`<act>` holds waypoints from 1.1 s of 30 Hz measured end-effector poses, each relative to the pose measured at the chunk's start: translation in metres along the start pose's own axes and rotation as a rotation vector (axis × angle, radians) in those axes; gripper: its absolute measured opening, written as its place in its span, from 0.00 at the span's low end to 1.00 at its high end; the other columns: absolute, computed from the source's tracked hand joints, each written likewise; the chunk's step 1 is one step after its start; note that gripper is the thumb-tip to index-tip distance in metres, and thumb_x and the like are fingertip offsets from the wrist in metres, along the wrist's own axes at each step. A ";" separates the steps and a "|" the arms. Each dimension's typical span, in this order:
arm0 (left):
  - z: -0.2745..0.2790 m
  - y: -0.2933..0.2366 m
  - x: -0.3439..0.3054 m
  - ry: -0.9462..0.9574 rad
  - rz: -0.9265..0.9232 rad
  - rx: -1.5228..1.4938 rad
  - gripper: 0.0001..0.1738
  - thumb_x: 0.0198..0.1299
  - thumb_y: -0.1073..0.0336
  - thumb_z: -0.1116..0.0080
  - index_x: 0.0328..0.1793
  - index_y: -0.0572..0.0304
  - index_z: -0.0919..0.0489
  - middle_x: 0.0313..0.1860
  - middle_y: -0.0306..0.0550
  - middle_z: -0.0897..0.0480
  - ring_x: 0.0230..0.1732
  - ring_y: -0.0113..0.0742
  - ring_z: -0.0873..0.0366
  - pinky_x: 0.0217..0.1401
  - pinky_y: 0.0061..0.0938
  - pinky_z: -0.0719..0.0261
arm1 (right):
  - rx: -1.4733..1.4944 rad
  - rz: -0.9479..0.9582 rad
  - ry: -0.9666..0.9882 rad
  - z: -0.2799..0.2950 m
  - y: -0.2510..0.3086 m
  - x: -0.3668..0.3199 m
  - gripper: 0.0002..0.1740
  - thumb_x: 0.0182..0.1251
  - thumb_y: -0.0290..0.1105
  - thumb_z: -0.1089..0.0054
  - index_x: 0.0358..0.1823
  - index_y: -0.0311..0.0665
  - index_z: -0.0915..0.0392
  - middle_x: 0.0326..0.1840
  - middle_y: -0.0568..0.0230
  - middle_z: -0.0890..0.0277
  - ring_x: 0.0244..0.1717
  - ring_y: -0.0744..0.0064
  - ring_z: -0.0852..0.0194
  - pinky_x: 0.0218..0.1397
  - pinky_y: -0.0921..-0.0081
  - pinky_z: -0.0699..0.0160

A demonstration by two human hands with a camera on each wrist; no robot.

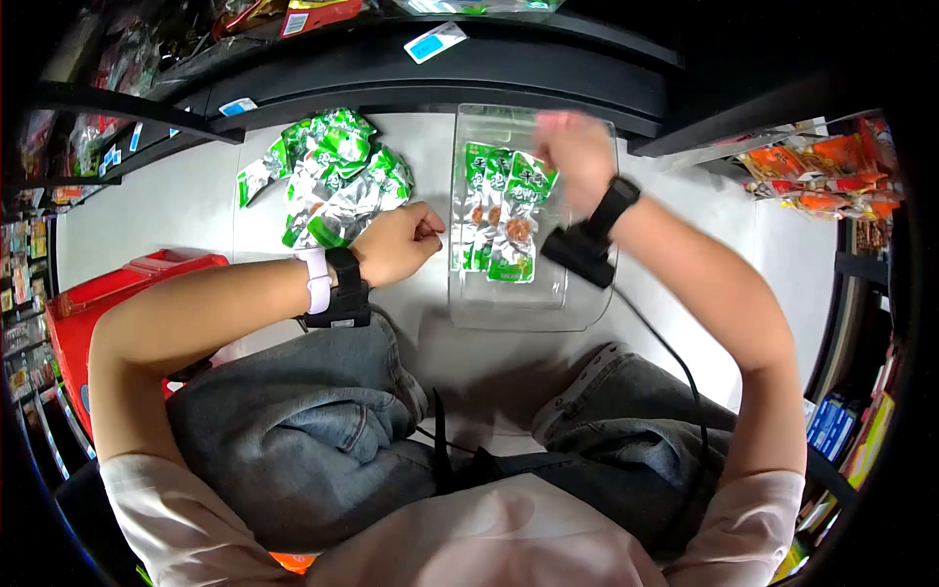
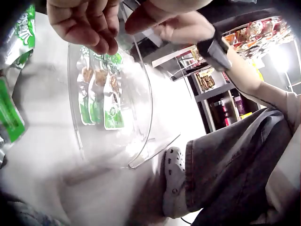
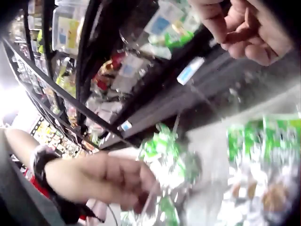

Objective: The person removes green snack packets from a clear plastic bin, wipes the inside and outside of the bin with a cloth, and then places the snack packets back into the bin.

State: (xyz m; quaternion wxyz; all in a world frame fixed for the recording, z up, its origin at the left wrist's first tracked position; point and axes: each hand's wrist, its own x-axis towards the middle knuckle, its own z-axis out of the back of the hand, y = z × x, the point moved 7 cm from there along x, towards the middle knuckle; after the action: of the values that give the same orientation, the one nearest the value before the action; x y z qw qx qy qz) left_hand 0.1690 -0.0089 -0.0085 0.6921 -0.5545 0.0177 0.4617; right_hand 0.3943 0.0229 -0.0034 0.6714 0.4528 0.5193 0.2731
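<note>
On the light floor stands a clear plastic box [image 1: 577, 315] with several green-and-white snack packets [image 1: 511, 256] lying side by side in it. My left hand [image 1: 396, 245] hovers between the box and a heap of similar loose packets [image 1: 342, 181]. Its fingers are loosely curled with nothing between them, as the left wrist view shows of the same hand [image 2: 94, 21]. Over the far right part of the box is my right hand [image 1: 577, 161], blurred by motion. In the right wrist view this hand [image 3: 251, 33] has loosely bent fingers and no packet in them.
A red crate [image 1: 137, 284] stands at the left. Dark shelving [image 1: 421, 83] with price tags runs along the back, and more shelves hold hanging orange packets [image 1: 822, 166] at the right. The person's bent knees and a grey clog [image 2: 173, 183] border the floor area.
</note>
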 end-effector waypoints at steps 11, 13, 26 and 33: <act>0.007 0.002 -0.008 -0.037 -0.013 0.054 0.09 0.54 0.72 0.47 0.41 0.68 0.28 0.32 0.44 0.21 0.33 0.27 0.24 0.36 0.22 0.27 | -0.067 0.664 -0.059 -0.017 0.131 0.039 0.05 0.53 0.21 0.43 0.32 0.30 0.26 0.24 0.63 0.26 0.20 0.77 0.31 0.23 0.83 0.32; 0.022 0.000 -0.004 -0.132 -0.030 0.018 0.10 0.53 0.73 0.46 0.41 0.67 0.27 0.31 0.43 0.22 0.31 0.27 0.25 0.34 0.23 0.27 | -0.088 0.550 0.035 -0.028 0.112 0.038 0.09 0.49 0.20 0.42 0.35 0.30 0.25 0.27 0.64 0.25 0.22 0.78 0.28 0.26 0.82 0.28; 0.147 -0.018 0.084 -0.817 -0.212 0.328 0.23 0.41 0.63 0.37 0.45 0.67 0.26 0.37 0.51 0.22 0.37 0.40 0.23 0.43 0.29 0.25 | 0.019 -0.029 0.092 -0.008 0.016 0.029 0.10 0.52 0.21 0.44 0.39 0.32 0.28 0.27 0.66 0.28 0.21 0.79 0.30 0.21 0.83 0.35; 0.173 -0.028 0.133 -0.875 -0.407 0.534 0.26 0.47 0.59 0.37 0.53 0.62 0.27 0.44 0.53 0.22 0.35 0.40 0.20 0.41 0.31 0.23 | 0.099 -0.048 0.121 -0.010 0.015 0.009 0.09 0.52 0.20 0.44 0.37 0.31 0.28 0.26 0.66 0.28 0.21 0.78 0.31 0.21 0.82 0.36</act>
State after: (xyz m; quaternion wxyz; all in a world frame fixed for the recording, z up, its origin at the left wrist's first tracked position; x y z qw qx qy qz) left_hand 0.1789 0.2100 0.0075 0.8268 -0.1083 -0.2627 0.4855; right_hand 0.3892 0.0407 0.0050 0.6218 0.4556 0.5826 0.2576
